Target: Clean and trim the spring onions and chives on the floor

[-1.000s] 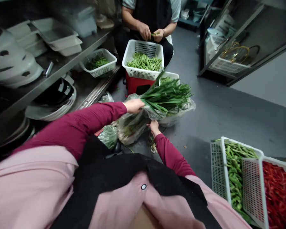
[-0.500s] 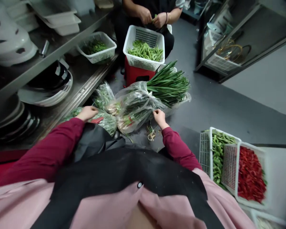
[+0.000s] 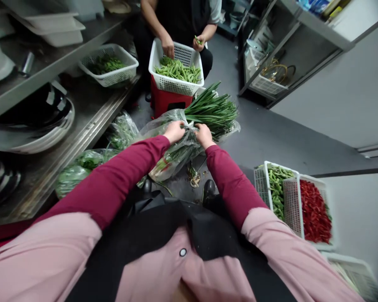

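Observation:
A clear plastic bag (image 3: 182,147) lies on the floor before me, tied with a white knot at its top. Long, flat green leaves (image 3: 212,112), which look like garlic chives or leeks, stick out of it past the knot. My left hand (image 3: 175,131) is closed on the bag's plastic just left of the knot. From the right, my right hand (image 3: 203,135) pinches the plastic close to the same knot. Both sets of fingertips are partly hidden by the plastic and the hands. Pale stem ends show through the bag's near end.
Another person's hand (image 3: 168,45) reaches into a white basket (image 3: 180,87) of green pods on a red box (image 3: 171,102). Bagged greens (image 3: 71,178) lie beside the metal shelf (image 3: 82,134) on the left. Baskets of green vegetables (image 3: 279,184) and red chillies (image 3: 315,214) stand right.
My left hand has moved right from the bagged greens to the knot. My right hand has come up to the knot too. The other person's hands have separated, one going into the basket.

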Demonstrator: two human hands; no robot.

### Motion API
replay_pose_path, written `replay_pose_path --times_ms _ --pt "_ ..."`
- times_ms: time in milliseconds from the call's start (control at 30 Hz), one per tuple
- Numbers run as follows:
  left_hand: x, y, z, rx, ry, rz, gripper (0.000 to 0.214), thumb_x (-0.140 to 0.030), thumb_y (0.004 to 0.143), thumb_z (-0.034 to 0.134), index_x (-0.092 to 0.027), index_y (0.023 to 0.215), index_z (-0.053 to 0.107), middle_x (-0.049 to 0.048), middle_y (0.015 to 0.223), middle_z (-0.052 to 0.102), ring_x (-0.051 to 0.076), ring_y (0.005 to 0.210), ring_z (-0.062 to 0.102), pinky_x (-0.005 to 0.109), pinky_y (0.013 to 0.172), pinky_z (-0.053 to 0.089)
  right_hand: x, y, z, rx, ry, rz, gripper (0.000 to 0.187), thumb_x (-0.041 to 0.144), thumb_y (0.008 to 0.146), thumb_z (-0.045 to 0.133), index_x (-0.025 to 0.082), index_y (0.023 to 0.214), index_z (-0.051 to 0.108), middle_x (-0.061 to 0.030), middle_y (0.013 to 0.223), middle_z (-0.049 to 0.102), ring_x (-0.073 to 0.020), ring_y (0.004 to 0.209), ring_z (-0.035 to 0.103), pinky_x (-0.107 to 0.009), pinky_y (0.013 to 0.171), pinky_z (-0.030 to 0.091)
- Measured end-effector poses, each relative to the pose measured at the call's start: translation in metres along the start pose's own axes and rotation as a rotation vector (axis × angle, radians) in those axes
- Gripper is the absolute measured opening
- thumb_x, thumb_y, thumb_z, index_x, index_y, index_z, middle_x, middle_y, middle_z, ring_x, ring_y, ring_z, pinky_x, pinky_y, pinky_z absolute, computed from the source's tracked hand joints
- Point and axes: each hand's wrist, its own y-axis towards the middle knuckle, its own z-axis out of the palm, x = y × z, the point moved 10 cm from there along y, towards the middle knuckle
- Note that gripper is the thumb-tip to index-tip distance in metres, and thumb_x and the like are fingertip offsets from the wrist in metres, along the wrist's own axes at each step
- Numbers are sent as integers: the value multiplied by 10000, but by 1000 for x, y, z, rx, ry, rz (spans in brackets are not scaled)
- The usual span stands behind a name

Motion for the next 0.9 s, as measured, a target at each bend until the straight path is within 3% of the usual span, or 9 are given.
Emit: replay_pose_path --times_ms 100,200,333,433,533,667,767,833,900 --pt "-11 56 33 -23 54 102 285 -141 675 683 -115 957 707 141 972 714 269 973 647 318 869 474 -13 7 15 2 40 38 331 219 836 589 148 1149 671 -147 1126 632 -249 1021 604 -340 905 464" --pt "8 74 47 -17 -121 4 77 -178 704 682 -142 772 677 90 790 699 225 819 665 296 768 501 -32 10 19 -52 196 105 229 237 868 535 154 975 719 -118 1033 671 -220 962 616 -319 887 458" --pt "51 37 44 -31 -683 -251 71 -205 806 611 -141 805 580 5 665 616 84 516 573 180 493 429 -45 -3 19 -103 463 190 215 243 857 522 137 898 705 -79 933 700 -189 887 620 -294 859 451" --pt "64 3 45 -2 -931 -337 121 -202 819 630 -147 821 522 -22 647 586 61 504 571 151 474 415 -39 -19 19 -114 566 194 204 247 849 522 131 886 686 -72 912 695 -180 859 613 -290 842 448" --pt "66 -14 50 24 -1009 -344 118 -181 827 622 -151 851 510 -21 669 596 68 541 604 155 505 443 -30 -35 15 -162 583 168 160 218 839 533 124 849 661 -76 872 675 -175 828 600 -284 814 449" --pt "75 -19 55 41 -915 -351 52 -116 815 559 -142 847 528 -11 699 604 75 574 613 166 531 453 -15 -56 8 -240 481 20 117 181 846 524 159 790 624 -68 841 633 -180 831 570 -290 800 444" --pt "88 -21 34 -123 -598 -339 111 -70 759 535 -139 838 571 6 735 619 103 638 607 204 599 480 -5 -67 10 -230 383 -90 147 153 866 490 176 792 616 -73 851 616 -192 850 553 -300 796 440" --pt "73 -20 8 -281 -320 -178 148 -78 738 545 -141 853 614 32 810 650 135 753 613 237 710 493 -2 -68 12 -217 313 -136 168 143 882 471 173 811 620 -85 875 611 -200 868 544 -305 808 435" --pt "44 -16 2 -299 -115 32 144 -131 751 563 -149 865 649 51 879 677 160 834 610 261 798 480 1 -67 15 -192 242 -183 185 145 898 456 168 835 628 -97 904 602 -206 890 531 -309 822 428"
